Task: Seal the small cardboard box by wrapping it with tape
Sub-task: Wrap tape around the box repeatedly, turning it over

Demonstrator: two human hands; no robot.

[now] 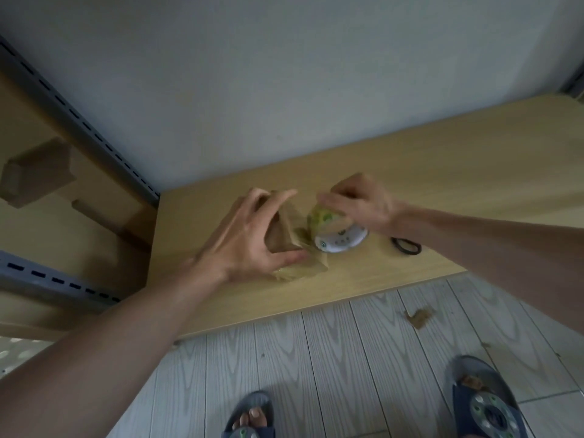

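Your left fingers [268, 197] spread wide over the small cardboard box [286, 230], thumb clamping its near side, so it cannot slide against the pull. Your right fingers [339, 197] curl around the tape roll [335, 232], just beside the box, with a short strip [301, 237] running between them (probably taut, to lie flat). Beneath is the table [442, 184]; a black loop [406, 245] lies near your right wrist.

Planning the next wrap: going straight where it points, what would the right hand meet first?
Probably the cardboard box in the left hand; the right hand holds the tape roll close, depth unclear.
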